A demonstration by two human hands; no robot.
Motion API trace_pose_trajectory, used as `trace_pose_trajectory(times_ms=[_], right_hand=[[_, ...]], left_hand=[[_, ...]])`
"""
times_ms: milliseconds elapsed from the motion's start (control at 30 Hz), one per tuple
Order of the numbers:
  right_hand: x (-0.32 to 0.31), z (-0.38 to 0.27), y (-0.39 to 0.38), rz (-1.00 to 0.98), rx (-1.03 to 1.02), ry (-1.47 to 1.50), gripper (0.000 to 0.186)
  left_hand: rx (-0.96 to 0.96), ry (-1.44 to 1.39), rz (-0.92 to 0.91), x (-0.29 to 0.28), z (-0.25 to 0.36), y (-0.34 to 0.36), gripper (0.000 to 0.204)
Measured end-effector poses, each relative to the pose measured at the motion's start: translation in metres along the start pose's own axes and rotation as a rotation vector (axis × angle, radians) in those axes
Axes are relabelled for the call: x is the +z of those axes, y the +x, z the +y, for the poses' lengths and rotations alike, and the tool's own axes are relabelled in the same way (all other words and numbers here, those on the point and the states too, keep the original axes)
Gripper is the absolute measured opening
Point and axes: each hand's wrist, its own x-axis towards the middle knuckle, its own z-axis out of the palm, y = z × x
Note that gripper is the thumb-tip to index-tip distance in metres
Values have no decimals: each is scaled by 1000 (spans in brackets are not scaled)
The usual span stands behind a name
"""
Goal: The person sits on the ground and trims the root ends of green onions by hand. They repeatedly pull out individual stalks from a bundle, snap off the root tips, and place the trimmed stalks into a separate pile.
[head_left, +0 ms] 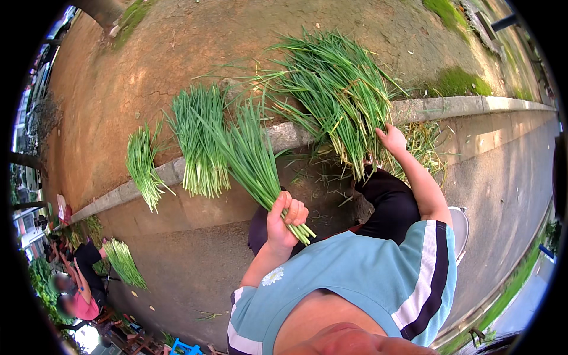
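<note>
A bunch of long green leafy stalks (251,163) is gripped in my left hand (283,216), with pale ends poking out below the fist. My right hand (391,139) reaches to the edge of a large loose pile of the same greens (328,94), fingers apart at the leaves. Two neater piles lie along the stone curb to the left, a medium one (198,136) and a smaller one (142,165). Yellowed, tangled trimmings (426,151) lie right of my right hand.
The curb (503,104) separates bare soil from pavement (177,254). I sit on a pale seat (458,228), dark-trousered legs beneath the greens. At left, people (86,305) sit near another bunch of greens (124,263) and a blue stool (183,349). A tree trunk (103,15) stands beyond.
</note>
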Motion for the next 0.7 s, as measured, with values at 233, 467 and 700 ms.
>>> trace_pose_trajectory(times_ms=[233, 467, 700], right_hand=[[-34, -1, 4, 248, -108, -110, 25], [-120, -16, -36, -95, -103, 1351, 28], [-170, -53, -148, -157, -565, 1998, 34]], left_hand=[[-15, 30, 1, 0, -1, 1, 28], [-6, 3, -35, -1, -5, 1, 27], [78, 16, -66, 7, -11, 3, 15]])
